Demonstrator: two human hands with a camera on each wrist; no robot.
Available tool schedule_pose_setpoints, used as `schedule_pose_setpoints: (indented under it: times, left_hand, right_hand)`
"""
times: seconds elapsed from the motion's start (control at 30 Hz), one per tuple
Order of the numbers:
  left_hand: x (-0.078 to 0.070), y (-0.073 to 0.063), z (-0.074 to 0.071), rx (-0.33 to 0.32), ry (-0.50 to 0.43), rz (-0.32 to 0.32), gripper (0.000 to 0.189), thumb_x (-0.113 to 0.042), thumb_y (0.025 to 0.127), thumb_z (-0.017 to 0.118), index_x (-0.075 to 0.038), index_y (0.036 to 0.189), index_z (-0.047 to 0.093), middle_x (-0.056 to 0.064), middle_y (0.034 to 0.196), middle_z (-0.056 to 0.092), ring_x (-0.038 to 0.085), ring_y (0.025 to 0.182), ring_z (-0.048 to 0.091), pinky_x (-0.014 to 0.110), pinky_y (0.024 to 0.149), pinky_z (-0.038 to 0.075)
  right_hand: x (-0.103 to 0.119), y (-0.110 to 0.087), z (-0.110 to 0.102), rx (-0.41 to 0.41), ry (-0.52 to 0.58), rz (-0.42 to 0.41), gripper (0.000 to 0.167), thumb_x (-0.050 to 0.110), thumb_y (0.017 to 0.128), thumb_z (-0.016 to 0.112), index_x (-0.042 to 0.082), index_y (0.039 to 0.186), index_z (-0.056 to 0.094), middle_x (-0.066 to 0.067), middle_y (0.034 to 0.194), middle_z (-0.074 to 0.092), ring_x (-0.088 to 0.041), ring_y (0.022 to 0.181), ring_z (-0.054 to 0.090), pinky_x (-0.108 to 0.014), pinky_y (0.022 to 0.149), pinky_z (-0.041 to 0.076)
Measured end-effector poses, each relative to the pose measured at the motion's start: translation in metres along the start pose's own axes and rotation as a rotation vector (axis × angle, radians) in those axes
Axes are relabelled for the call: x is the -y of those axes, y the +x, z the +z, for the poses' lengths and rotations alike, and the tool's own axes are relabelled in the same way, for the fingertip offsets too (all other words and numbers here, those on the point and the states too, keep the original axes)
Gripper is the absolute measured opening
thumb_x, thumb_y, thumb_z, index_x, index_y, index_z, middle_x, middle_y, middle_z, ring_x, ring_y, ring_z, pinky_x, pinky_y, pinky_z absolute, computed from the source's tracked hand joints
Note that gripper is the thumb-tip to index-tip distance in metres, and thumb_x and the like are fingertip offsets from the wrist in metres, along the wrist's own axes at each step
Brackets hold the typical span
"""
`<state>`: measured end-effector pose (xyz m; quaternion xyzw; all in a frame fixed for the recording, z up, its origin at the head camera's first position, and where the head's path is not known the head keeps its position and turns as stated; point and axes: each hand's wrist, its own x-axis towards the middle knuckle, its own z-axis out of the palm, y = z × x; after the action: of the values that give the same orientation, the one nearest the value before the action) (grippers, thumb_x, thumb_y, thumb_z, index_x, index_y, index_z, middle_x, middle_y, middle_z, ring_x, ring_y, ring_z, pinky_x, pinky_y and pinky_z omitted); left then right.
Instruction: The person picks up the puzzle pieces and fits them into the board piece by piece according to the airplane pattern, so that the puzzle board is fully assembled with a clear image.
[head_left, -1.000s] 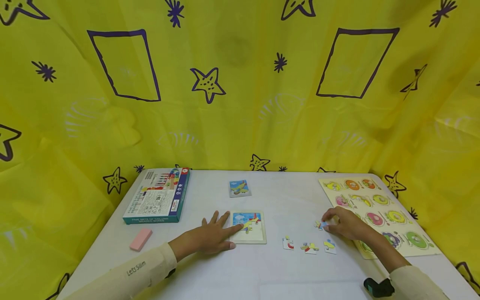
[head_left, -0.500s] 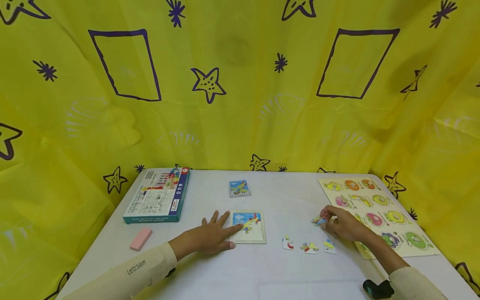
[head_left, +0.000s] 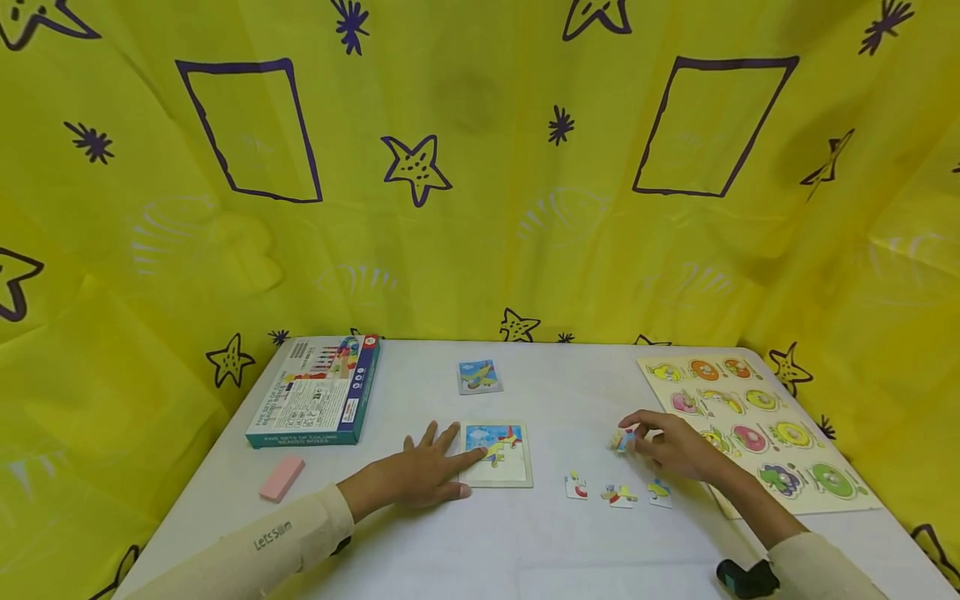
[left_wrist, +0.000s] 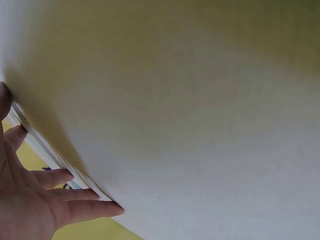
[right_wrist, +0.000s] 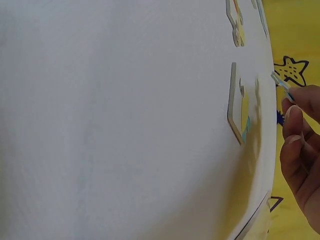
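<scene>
My left hand (head_left: 423, 472) lies with spread, straight fingers at the left side of a square puzzle tray (head_left: 525, 479), its index fingertip on the partly assembled airplane picture. In the left wrist view the left hand (left_wrist: 40, 200) touches the tray's edge. My right hand (head_left: 678, 446) pinches a small jigsaw piece (head_left: 622, 441) between thumb and fingers, right of the tray. In the right wrist view that jigsaw piece (right_wrist: 283, 86) is raised off the tabletop. Below it lie several loose pieces: one with red (head_left: 576, 486), one red and yellow (head_left: 619, 497), one yellow (head_left: 659, 492).
A fruit puzzle board (head_left: 840, 454) lies at the right. A small airplane picture card (head_left: 480, 377) lies behind the tray. To the left are a boxed toy set (head_left: 315, 392) and a pink block (head_left: 282, 479). A yellow curtain (head_left: 480, 250) stands behind the white table (head_left: 480, 550).
My right hand has moved left with the jigsaw piece, away from the fruit board and toward the tray. The left hand has stayed in place.
</scene>
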<state>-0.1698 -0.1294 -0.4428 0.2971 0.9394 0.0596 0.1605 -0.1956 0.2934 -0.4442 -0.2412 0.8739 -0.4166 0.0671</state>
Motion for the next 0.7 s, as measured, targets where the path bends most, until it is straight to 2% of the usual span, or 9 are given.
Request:
schedule_pose_setpoints:
  times: [0.13,0.37,0.6,0.7]
  left_hand:
    - [0.001,0.0,0.001,-0.003,0.003,0.0,0.061,-0.059,0.1,0.047,-0.041,0.156,0.033,0.02,0.166,0.02,0.056,0.147,0.019,0.077,0.106,0.028]
    - [0.002,0.0,0.002,-0.002,0.007,0.002,0.061,-0.06,0.1,0.046,-0.041,0.156,0.032,0.02,0.166,0.02,0.056,0.147,0.02,0.076,0.106,0.029]
    - [0.003,0.001,0.003,0.0,0.005,0.0,0.061,-0.061,0.1,0.046,-0.042,0.156,0.031,0.02,0.166,0.02,0.056,0.147,0.019,0.076,0.106,0.029]
    - [0.003,0.001,0.004,-0.001,0.005,0.001,0.061,-0.061,0.1,0.046,-0.042,0.156,0.032,0.019,0.166,0.02,0.056,0.147,0.019,0.076,0.106,0.029]
  right_hand:
    - [0.004,0.003,0.004,-0.004,0.01,0.012,0.017,0.002,0.097,0.061,-0.003,0.114,0.063,-0.008,0.087,0.057,-0.003,0.051,0.047,-0.023,0.048,0.044]
    - [0.01,0.009,0.011,0.009,0.043,-0.016,0.019,-0.002,0.099,0.055,-0.005,0.115,0.065,-0.013,0.092,0.062,-0.003,0.05,0.044,-0.022,0.047,0.041]
    - [0.014,0.015,0.018,0.031,0.035,0.02,0.021,0.0,0.098,0.058,-0.004,0.117,0.066,-0.011,0.094,0.063,-0.003,0.05,0.045,-0.021,0.048,0.041]
    - [0.016,0.018,0.019,0.053,0.044,0.011,0.023,0.002,0.098,0.06,-0.006,0.119,0.065,-0.012,0.094,0.063,-0.003,0.051,0.045,-0.021,0.049,0.042]
